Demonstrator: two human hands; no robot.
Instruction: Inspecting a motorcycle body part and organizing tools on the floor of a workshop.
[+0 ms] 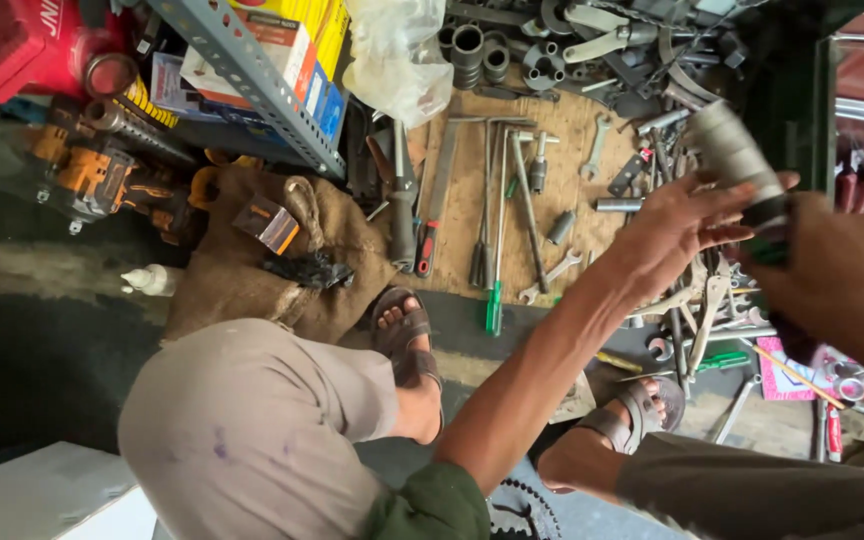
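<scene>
A flat wooden board (562, 200) strewn with spanners and sockets is seen beneath the raised hands. A grey cylindrical metal part (737, 155) is held above it, steadied by the left hand (677, 220) with fingers spread against it and gripped from the side by the right hand (837, 275). It is best kept supported by both. 2 sandalled feet, 1 orange power drill (92, 175) are counted.

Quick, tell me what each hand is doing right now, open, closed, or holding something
Left hand: open, fingers spread against the grey cylindrical part.
Right hand: closed around that part's dark lower end.
</scene>
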